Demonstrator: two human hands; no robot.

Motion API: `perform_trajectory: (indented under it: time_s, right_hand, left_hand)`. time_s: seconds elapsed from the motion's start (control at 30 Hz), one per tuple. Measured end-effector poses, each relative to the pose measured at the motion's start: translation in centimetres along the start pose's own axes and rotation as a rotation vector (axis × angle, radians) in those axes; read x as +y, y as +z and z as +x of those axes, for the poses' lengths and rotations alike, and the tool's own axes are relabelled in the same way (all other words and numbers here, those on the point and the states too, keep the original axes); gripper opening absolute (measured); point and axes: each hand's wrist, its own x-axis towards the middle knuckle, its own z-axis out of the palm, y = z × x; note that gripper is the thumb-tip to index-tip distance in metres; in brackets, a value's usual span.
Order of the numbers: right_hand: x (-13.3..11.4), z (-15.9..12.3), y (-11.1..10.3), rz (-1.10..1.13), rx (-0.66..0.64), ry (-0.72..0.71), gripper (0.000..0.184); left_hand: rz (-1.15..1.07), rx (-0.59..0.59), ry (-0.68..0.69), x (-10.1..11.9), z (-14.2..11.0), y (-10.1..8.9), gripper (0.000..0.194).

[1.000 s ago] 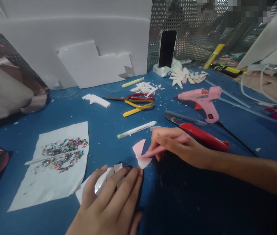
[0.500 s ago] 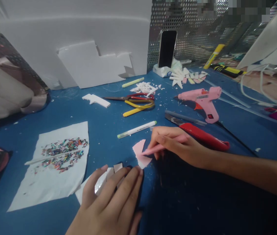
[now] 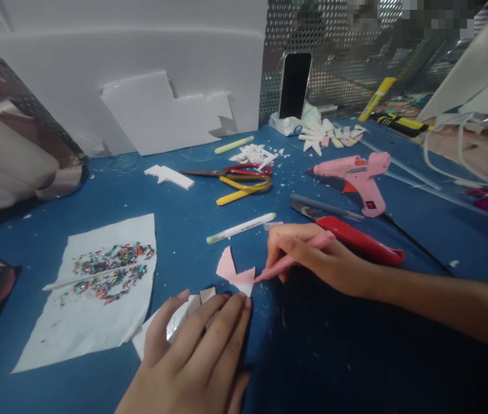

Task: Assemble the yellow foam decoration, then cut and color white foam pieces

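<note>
My right hand (image 3: 317, 256) is closed round a thin pink pen-like tool (image 3: 289, 260), its tip touching a small pink foam scrap (image 3: 232, 272) on the blue table (image 3: 192, 230). My left hand (image 3: 196, 351) lies flat with fingers stretched out, pressing down on white and silvery paper pieces (image 3: 183, 316) at the near edge, its fingertips just touching the pink scrap.
A white sheet with glitter bits (image 3: 92, 287) lies left. Behind are a white marker (image 3: 240, 228), scissors (image 3: 235, 178), a red cutter (image 3: 351, 236), a pink glue gun (image 3: 356, 175), white foam boards (image 3: 166, 115), a phone (image 3: 294, 85) and foam offcuts (image 3: 326, 135).
The pink scrap has turned and shifted left under the tool's tip; my right hand moved slightly right and down. My left hand has not moved.
</note>
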Motion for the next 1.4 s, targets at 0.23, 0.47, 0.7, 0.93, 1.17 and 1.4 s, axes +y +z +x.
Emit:
perform_trajectory:
  time_s: [0.23, 0.47, 0.7, 0.93, 1.17, 1.4]
  right_hand:
    - [-0.05, -0.01, -0.11, -0.023, -0.009, -0.020, 0.044]
    - [-0.10, 0.04, 0.08, -0.044, 0.030, -0.011, 0.035]
    - [0.05, -0.10, 0.08, -0.026, 0.030, -0.035, 0.047]
    - [0.21, -0.45, -0.28, -0.027, 0.016, -0.077, 0.052]
    - [-0.15, -0.12, 0.01, -0.005, -0.002, -0.103, 0.038]
    - [-0.32, -0.33, -0.05, 0.036, -0.061, -0.013, 0.040]
  left_hand:
    - [0.010, -0.004, 0.004, -0.07, -0.07, 0.09, 0.032]
    - [-0.002, -0.020, -0.008, -0.03, -0.02, 0.03, 0.033]
    - [-0.002, -0.025, -0.006, -0.01, -0.11, 0.03, 0.034]
    - [-0.005, -0.009, -0.007, 0.01, -0.15, 0.14, 0.033]
    - [0.027, 0.021, 0.023, -0.02, -0.14, 0.28, 0.030]
    - [0.014, 0.046, 0.028, -0.04, -0.11, 0.27, 0.028]
